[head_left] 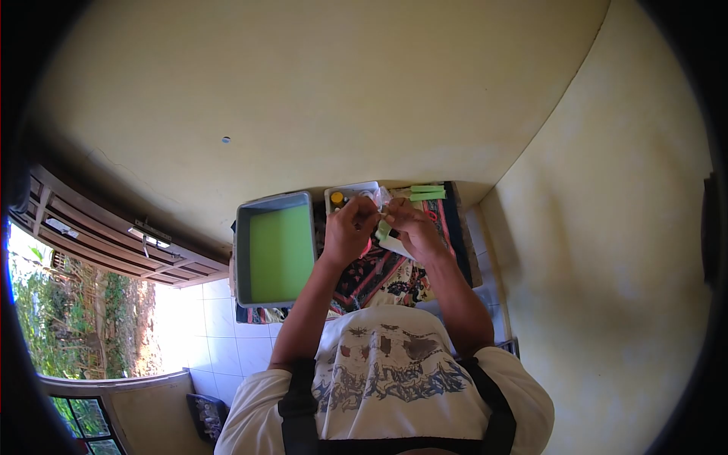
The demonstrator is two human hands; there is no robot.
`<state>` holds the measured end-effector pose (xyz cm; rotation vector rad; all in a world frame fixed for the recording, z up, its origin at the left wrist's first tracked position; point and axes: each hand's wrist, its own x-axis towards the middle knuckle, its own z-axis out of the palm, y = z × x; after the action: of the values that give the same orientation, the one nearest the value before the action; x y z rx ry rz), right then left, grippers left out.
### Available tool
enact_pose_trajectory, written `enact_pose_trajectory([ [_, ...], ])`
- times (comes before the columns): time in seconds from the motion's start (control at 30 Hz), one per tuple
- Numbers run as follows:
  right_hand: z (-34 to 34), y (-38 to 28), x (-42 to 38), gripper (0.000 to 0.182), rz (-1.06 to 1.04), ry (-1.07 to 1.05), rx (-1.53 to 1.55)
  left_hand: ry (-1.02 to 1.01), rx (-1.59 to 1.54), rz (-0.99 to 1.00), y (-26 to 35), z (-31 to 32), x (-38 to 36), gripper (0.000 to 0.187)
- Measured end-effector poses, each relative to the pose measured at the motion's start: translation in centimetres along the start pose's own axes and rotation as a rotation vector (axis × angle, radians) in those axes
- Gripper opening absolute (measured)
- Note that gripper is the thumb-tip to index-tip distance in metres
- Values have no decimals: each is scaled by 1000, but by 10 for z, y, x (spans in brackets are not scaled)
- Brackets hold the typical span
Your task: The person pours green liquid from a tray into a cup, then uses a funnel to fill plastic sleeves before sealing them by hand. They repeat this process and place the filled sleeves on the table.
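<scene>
1. Both hands meet just above the patterned cloth [379, 277], taken here as the landmark; the left hand [350, 227] and the right hand [413, 227] are pressed close together, fingertips pinching a small clear plastic packet [379, 199] between them; a pale green strip [384, 229] hangs below the packet at the point where the two hands touch.
2. The packet lies at the far edge of the cloth, straight ahead of the person's chest; both hands are equally near, since both grip it; the green strip's long axis runs roughly away from the body, tilted slightly toward the right hand.
3. Beyond the cloth's far right corner lie two more green strips [427, 192], side by side, long axes across the view; they are near the right hand and apart from it.
4. Just beyond the hands stands a small white tray [356, 188] holding a yellow round cap [337, 198]; it is nearer the left hand.
5. To the left of the cloth sits a grey tub [274, 249] with a flat green inside, touching the cloth's edge.
6. No brand, label or writing can be read on the packet, strips, tray or tub; the print on the person's shirt is too blurred to make out.
</scene>
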<state>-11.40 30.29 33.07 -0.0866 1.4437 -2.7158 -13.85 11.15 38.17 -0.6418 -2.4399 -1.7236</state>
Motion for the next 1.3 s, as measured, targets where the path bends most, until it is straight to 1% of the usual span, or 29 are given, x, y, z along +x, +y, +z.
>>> enact_pose_trajectory([
  [0.07,7,-3,1,9,119,42,148,15,138,147,-21,3,-1,14],
  [0.1,14,-3,2,10,78,52,125,21,207,221,-24,3,-1,14],
  [0.17,28,0,5,11,-5,73,77,185,200,326,-29,8,-6,15],
  [0.2,32,0,7,15,-31,107,77,261,195,383,-22,8,-6,15],
  [0.3,34,-2,9,20,-84,183,-25,314,162,161,3,-6,-9,19],
  [0.33,34,0,9,21,-118,197,-81,253,147,168,11,-12,-9,21],
  [0.4,37,2,11,24,-186,215,-195,273,138,209,14,-10,-6,21],
  [0.53,46,-1,12,28,-213,227,-278,340,118,260,14,-1,4,18],
  [0.63,50,-4,13,28,-217,222,-289,286,-2,72,20,-4,5,17],
  [0.7,55,-9,12,27,-204,224,-277,287,30,116,13,-6,7,14],
  [0.8,45,-3,20,28,-135,198,-251,284,55,165,12,-4,9,11],
  [0.83,48,-2,19,28,-115,226,-167,283,60,177,12,-2,9,10],
  [0.9,56,-4,19,31,-77,280,1,306,114,262,7,1,12,11],
  [1.0,53,2,18,16,8,369,79,316,232,384,4,-1,17,13],
  [1.03,54,4,18,17,-13,377,44,314,277,426,5,-4,20,14],
  [1.1,55,9,17,23,-53,390,-28,289,269,460,5,-9,24,14],
  [1.13,48,14,18,21,-88,343,-103,271,262,477,5,-10,25,14],
  [1.2,36,20,23,18,-165,246,-252,215,184,392,3,-9,30,12],
  [1.3,42,24,26,19,-141,305,-85,123,158,272,5,-12,39,11],
])
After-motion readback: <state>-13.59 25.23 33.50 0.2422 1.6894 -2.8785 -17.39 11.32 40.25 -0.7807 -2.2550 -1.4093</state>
